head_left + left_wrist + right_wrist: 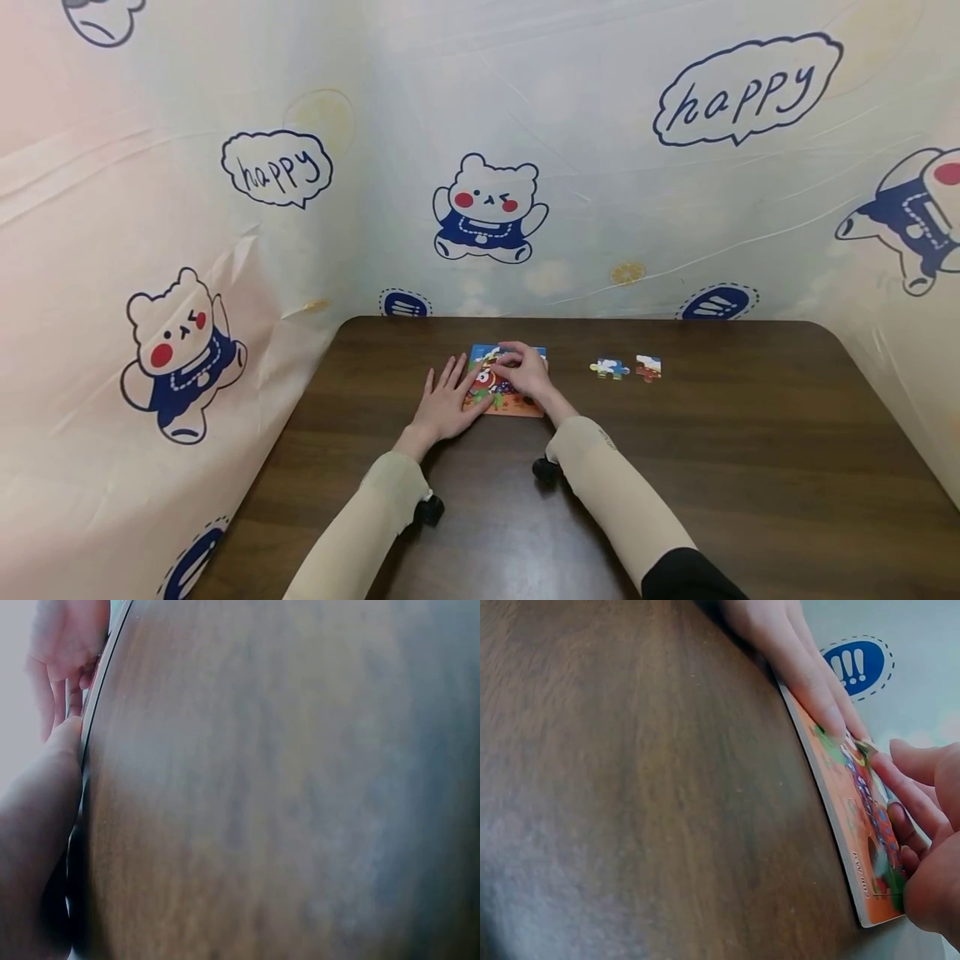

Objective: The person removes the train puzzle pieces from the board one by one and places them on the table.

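A small colourful jigsaw puzzle lies flat on the table, with a cartoon picture and an orange lower edge. My left hand rests on its left side, fingers spread and straight, thumb along the lower part. My right hand is bent over the upper right of the picture and covers much of it. In the right wrist view, one straight fingertip of the right hand touches the puzzle near the left fingers, while another finger stands raised apart from it. The remaining right fingers are curled in close over the board.
Two loose jigsaw pieces lie right of the puzzle: a blue, white and yellow piece and a brown and white piece. The brown wooden table has rounded far corners. A printed curtain hangs behind and at the sides.
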`<state>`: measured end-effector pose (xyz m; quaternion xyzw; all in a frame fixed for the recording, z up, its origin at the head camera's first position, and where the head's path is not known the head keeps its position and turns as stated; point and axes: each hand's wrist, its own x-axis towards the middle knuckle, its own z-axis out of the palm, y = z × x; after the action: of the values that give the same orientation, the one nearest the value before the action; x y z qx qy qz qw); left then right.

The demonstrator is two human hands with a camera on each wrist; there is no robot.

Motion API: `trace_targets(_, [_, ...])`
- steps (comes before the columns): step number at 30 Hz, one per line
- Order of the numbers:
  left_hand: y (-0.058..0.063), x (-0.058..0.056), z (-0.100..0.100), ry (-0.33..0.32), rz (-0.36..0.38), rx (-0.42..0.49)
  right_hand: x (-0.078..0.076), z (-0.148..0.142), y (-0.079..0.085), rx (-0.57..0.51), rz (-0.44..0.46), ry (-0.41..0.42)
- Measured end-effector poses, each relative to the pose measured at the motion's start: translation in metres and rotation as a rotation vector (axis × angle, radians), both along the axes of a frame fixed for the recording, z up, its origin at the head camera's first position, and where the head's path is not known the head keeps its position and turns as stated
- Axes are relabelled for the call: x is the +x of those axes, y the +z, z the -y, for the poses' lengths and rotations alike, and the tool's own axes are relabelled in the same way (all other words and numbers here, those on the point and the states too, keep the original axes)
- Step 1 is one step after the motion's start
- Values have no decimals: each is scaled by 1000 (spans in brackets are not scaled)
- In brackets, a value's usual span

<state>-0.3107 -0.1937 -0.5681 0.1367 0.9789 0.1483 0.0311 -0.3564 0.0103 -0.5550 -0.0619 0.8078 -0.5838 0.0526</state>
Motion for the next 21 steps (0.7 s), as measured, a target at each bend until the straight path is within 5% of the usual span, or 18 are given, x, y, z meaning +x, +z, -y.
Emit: trace_targets(21, [-2,-2,1,-10,4,-6,2,3,-6,39,-96,-103])
